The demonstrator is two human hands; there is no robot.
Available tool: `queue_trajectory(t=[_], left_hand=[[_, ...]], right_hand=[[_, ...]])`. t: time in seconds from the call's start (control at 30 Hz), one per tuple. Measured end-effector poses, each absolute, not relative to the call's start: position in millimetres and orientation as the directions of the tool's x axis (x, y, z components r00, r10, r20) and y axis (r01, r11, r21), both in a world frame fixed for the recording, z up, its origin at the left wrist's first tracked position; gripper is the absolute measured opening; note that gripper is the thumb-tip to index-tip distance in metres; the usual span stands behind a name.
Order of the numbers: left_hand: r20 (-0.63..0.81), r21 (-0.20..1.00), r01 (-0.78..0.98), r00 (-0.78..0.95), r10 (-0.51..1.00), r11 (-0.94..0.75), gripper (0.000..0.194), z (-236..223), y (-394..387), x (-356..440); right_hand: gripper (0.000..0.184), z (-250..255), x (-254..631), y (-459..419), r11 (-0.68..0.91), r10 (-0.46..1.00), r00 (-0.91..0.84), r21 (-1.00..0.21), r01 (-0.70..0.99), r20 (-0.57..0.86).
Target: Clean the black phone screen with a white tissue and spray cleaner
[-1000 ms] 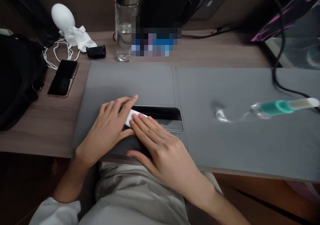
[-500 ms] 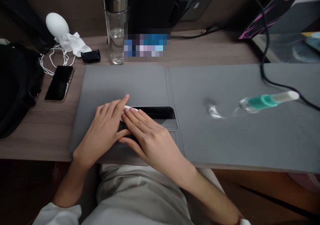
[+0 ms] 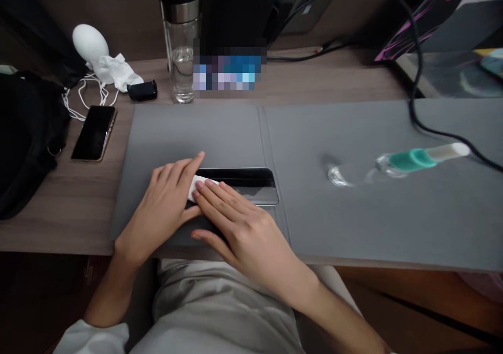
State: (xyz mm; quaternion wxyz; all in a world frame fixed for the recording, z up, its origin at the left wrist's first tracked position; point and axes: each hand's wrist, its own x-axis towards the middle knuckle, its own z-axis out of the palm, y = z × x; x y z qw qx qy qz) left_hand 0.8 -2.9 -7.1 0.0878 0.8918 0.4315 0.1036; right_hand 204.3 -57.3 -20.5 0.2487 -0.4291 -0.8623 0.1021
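Note:
A black phone [image 3: 251, 183] lies screen up on a grey desk mat [image 3: 353, 228]. A small white wipe [image 3: 193, 189] rests on its left end. My right hand [image 3: 243, 228] lies over the phone, its fingers held together and their tips pressing the wipe against the glass. Beside it, my left hand [image 3: 165, 207] rests flat on the mat at the phone's left end, fingers stretched out, the index finger touching the wipe's edge. My hands cover the left part of the phone.
A clear spray bottle with a teal collar [image 3: 396, 162] lies on the mat's right half, under a black cable [image 3: 416, 118]. At the back left are a second phone [image 3: 93, 132], a black bag [image 3: 27, 133], white earphones [image 3: 78, 99] and a water bottle [image 3: 181, 55].
My right fingertips slid the wipe a little back and forth over the phone's left end; more of it shows now. The left hand stayed in place, and the view shifted slightly.

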Motion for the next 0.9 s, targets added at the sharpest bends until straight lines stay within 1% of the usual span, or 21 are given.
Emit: queue_trajectory(t=[0.13, 0.33, 0.63, 0.9], left_hand=[[0.106, 0.230, 0.746, 0.619, 0.778, -0.625, 0.079, -6.1, -2.7, 1.1], [0.129, 0.198, 0.741, 0.629, 0.767, -0.641, 0.078, -8.1, -1.7, 0.8], [0.150, 0.264, 0.736, 0.607, 0.780, -0.623, 0.075, -7.7, -2.8, -0.6], [0.121, 0.244, 0.737, 0.622, 0.774, -0.631, 0.082, -4.7, -2.1, 0.7]], right_hand=[[0.050, -18.1, 206.1, -55.5, 0.621, 0.780, -0.511, -0.354, 0.699, 0.360], [0.054, -23.1, 197.6, -44.8, 0.607, 0.782, -0.482, -0.309, 0.732, 0.394], [0.053, -26.6, 196.7, -43.2, 0.610, 0.777, -0.482, -0.295, 0.736, 0.404], [0.052, -22.5, 202.4, -52.0, 0.623, 0.771, -0.492, -0.322, 0.712, 0.404]])
